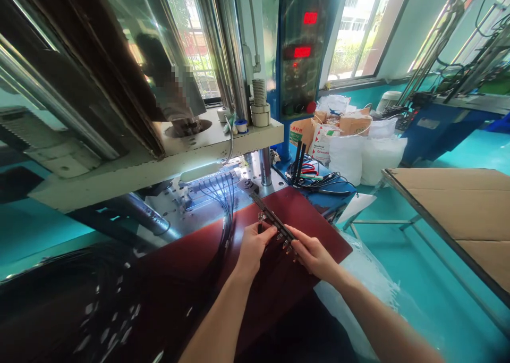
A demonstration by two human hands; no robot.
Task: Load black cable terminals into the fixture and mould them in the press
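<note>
A long dark bar [274, 219] with small metal connectors along its edge is held at a slant above the red-brown board [290, 203]. My left hand [255, 243] is closed, thumb and fingers pinching the bar's middle and a small dark piece beside it. Closed on the bar's lower end is my right hand [313, 251]. Just left of my hands, a bundle of thin black cables [227, 214] runs from the lit machine bed onto the board. What my fingertips cover is hidden.
A press with a cream plate [207, 158] and steel columns stands ahead. Tools, including red-handled ones [308, 169], lie beyond the board. Many black cables [71, 299] pile at left. White sacks [346, 153] stand behind; a cardboard-topped table [458, 203] is at right.
</note>
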